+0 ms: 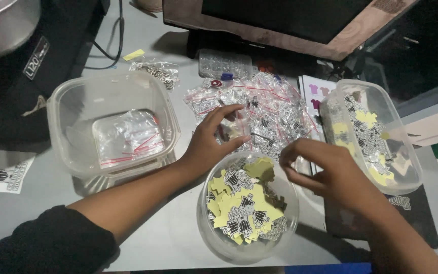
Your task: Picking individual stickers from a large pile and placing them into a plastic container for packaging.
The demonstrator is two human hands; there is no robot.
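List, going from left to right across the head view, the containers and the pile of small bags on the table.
Square clear tub holding a few zip bags → pile of small zip bags, which the left hand reaches → rectangular clear tub of black-and-yellow stickers. The round bowl overlaps the pile, so it is left out.

The fingertips of the right hand (pixel 325 170) are blurred, so whatever is pinched between them cannot be made out. Part of the pile of small clear bags (pixel 267 114) is hidden behind the left hand (pixel 210 144). The metal pot (pixel 3 23) is cut off at the far left corner.
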